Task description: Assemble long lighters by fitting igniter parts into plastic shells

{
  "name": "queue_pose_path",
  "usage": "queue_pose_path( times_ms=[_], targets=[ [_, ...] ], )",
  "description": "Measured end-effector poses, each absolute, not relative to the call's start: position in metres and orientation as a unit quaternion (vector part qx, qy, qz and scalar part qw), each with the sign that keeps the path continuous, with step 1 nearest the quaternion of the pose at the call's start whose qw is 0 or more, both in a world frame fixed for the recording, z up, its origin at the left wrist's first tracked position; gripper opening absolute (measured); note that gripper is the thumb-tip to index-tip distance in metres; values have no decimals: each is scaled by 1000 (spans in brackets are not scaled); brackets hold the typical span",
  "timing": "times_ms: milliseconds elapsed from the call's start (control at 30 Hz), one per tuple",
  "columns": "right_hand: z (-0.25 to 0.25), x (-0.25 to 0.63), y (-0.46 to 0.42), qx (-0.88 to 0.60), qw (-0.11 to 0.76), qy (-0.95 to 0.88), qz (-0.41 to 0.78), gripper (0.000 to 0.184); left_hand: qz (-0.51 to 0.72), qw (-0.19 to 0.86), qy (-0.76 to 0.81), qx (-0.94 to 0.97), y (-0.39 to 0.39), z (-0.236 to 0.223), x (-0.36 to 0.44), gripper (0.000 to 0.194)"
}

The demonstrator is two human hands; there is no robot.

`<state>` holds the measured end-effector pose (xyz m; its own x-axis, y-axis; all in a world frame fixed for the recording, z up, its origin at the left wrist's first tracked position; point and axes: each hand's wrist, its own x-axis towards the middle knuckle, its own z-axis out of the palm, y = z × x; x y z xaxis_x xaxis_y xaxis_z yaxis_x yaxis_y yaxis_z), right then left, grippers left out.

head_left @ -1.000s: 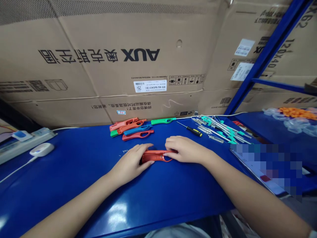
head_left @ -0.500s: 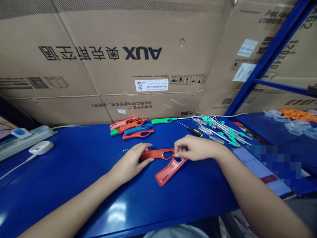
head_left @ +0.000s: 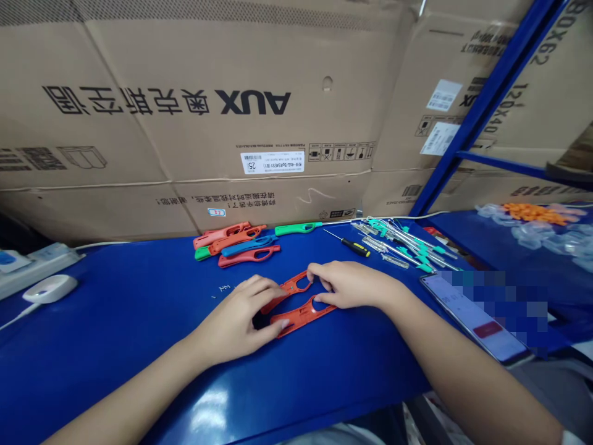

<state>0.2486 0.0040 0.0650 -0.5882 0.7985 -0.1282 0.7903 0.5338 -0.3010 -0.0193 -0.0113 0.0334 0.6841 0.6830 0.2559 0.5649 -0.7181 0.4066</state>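
Two red plastic shell halves lie side by side on the blue table (head_left: pixel 139 296): the far half (head_left: pixel 291 288) and the near half (head_left: pixel 303 315). My left hand (head_left: pixel 236 318) pinches their left ends, fingers curled over both. My right hand (head_left: pixel 349 284) holds their right ends at the finger loops, fingertips on the far half and thumb by the near one.
A pile of red, green and blue lighter bodies (head_left: pixel 236 242) lies behind, with a green one (head_left: pixel 296 228) beside it. A black-handled screwdriver (head_left: pixel 352 245), several metal tubes with teal parts (head_left: pixel 407 244) and a phone (head_left: pixel 472 315) lie right. A white mouse-like device (head_left: pixel 46 287) sits left. Cardboard boxes (head_left: pixel 208 111) wall the back.
The single red body was split into two halves; my right hand swung the near half round until it lies parallel to the far one. Both hands shifted slightly toward me.
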Motion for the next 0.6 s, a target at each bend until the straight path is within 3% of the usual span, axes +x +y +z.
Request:
queue_pose_path(
  times_ms=[100, 267, 433, 600],
  targets=[
    [64, 250, 4, -456, 22, -875, 159, 33, 160, 169, 318, 919, -16, 37, -18, 38],
    [58, 249, 7, -429, 46, -889, 150, 30, 155, 175, 323, 917, -14, 35, -17, 40],
    [50, 246, 12, -424, 49, -891, 155, 14, 176, 167, 324, 914, -7, 30, -18, 43],
    [68, 261, 17, -471, 83, -864, 155, 25, 161, 182, 337, 910, -2, 37, -17, 41]
  ],
)
